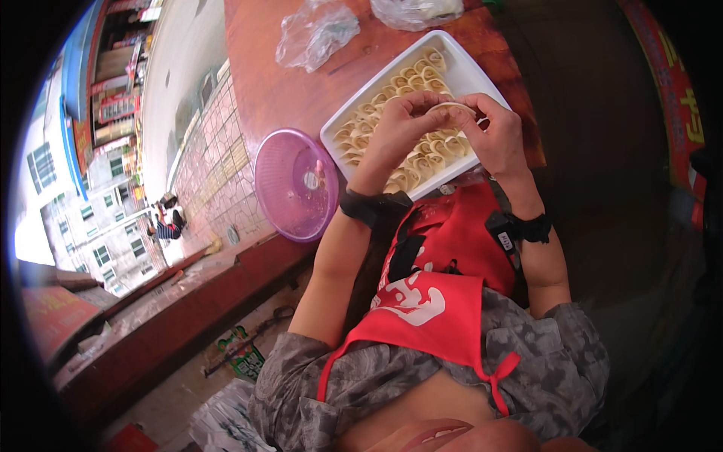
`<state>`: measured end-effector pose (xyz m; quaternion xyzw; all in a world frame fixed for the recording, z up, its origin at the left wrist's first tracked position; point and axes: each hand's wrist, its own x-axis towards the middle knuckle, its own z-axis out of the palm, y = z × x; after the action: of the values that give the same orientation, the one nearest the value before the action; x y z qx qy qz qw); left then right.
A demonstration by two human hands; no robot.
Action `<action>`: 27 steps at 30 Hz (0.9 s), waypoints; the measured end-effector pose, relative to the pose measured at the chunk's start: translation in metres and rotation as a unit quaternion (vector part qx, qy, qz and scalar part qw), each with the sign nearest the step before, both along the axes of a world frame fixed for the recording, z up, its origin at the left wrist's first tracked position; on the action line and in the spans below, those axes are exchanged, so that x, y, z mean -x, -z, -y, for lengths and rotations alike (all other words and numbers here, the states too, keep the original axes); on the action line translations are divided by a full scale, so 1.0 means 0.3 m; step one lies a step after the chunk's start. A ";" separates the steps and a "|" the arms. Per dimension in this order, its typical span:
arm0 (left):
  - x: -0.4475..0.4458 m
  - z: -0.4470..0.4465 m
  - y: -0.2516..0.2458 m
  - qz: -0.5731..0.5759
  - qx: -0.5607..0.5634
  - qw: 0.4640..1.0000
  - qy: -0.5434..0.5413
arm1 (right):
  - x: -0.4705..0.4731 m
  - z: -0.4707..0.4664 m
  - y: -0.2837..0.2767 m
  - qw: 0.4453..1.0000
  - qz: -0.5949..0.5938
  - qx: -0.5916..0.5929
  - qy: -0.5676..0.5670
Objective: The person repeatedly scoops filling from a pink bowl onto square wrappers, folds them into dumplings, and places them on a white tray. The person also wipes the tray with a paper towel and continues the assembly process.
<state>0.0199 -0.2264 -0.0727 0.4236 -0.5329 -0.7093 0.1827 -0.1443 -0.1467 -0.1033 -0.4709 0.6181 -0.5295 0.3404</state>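
Note:
Both hands meet over the right part of a white plastic tray (pixel 471 62). Between their fingertips is a thin, pale dough wrapper (pixel 452 105), its edge bent in an arc. My left hand (pixel 404 127) pinches the wrapper from the left, thumb towards me. My right hand (pixel 494 130) grips its other end. Whether filling lies inside is hidden by the fingers. Rows of folded, filled dumplings (pixel 361 124), wonton-like in shape, cover much of the tray, partly hidden by my hands and wrists. A dark band is strapped around each wrist.
Left of the tray stands a purple plastic basin (pixel 282 186) with pinkish scraps inside. Crumpled clear plastic bags (pixel 319 34) (pixel 418 11) lie at the far side of the reddish wooden table (pixel 254 79). A red ledge (pixel 271 254) runs along the left, with a person (pixel 168 223) on the pavement beyond.

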 end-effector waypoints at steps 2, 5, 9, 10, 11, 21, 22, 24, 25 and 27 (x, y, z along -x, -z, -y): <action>-0.031 -0.038 -0.020 -0.004 0.014 0.999 -0.051 | -0.031 0.005 -0.024 1.000 0.012 -0.005 -0.027; -0.099 -0.075 -0.039 0.003 0.026 0.996 -0.087 | -0.082 0.015 -0.046 0.997 -0.043 0.005 -0.059; -0.187 -0.121 -0.042 0.014 0.015 0.991 -0.134 | -0.160 0.032 -0.066 0.989 -0.104 0.053 -0.093; -0.198 -0.139 -0.039 -0.028 0.008 0.986 -0.164 | -0.176 0.035 -0.072 0.985 -0.115 0.072 -0.106; -0.215 -0.149 -0.039 -0.030 0.006 0.984 -0.174 | -0.191 0.037 -0.079 0.982 -0.124 0.084 -0.117; -0.411 -0.304 -0.050 0.012 0.074 0.959 -0.272 | -0.353 0.047 -0.140 0.948 -0.138 0.038 -0.283; -0.432 -0.323 -0.047 0.017 0.078 0.955 -0.285 | -0.376 0.047 -0.141 0.945 -0.137 0.045 -0.294; -0.467 -0.361 -0.040 0.020 0.090 0.941 -0.324 | -0.419 0.040 -0.143 0.934 -0.112 0.045 -0.336; -0.483 -0.383 -0.037 0.024 0.095 0.934 -0.344 | -0.440 0.035 -0.142 0.928 -0.091 0.041 -0.359; -0.512 -0.428 -0.033 0.040 0.109 0.922 -0.369 | -0.477 0.030 -0.139 0.912 -0.115 0.033 -0.393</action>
<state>0.1734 -0.0980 -0.0627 0.5954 -0.4199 -0.5115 0.4555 -0.0011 -0.1558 -0.0617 -0.7446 0.4001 -0.3151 0.4315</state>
